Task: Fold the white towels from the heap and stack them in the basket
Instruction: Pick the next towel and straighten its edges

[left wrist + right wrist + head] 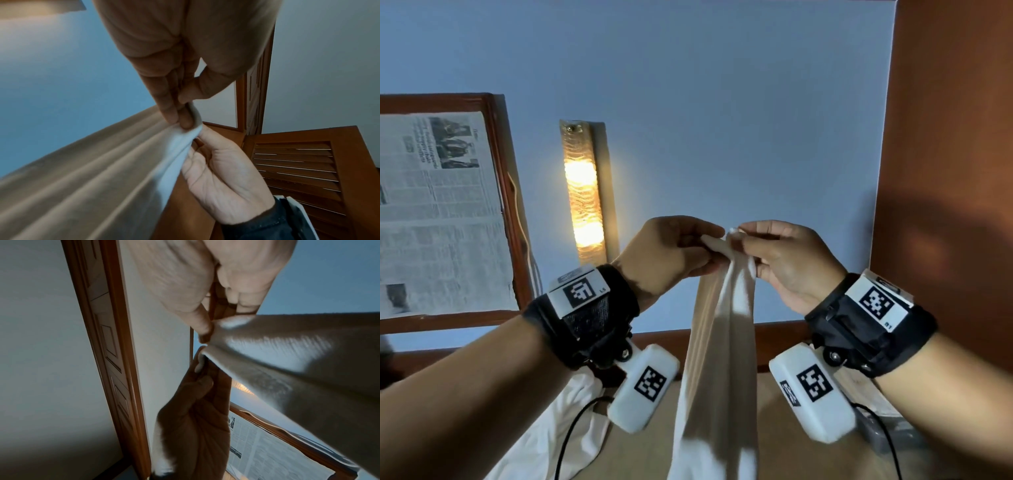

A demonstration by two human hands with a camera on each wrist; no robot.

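Both wrist cameras hang nearest, and above them the left hand (pixel 671 246) and right hand (pixel 787 257) each pinch the top edge of one white towel (pixel 717 359) hanging unfolded between them, more towels (pixel 558 435) heaped below, basket unseen, so folding seems barely begun.

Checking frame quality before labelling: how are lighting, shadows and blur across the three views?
Head view: the lit wall lamp glares warm; the towel is half shadowed, and the hands' shadows fall on the brown wall. Left wrist view: the towel is streaked with motion blur; the left hand is soft. Right wrist view: the right hand is blurred, the left hand dark and backlit.
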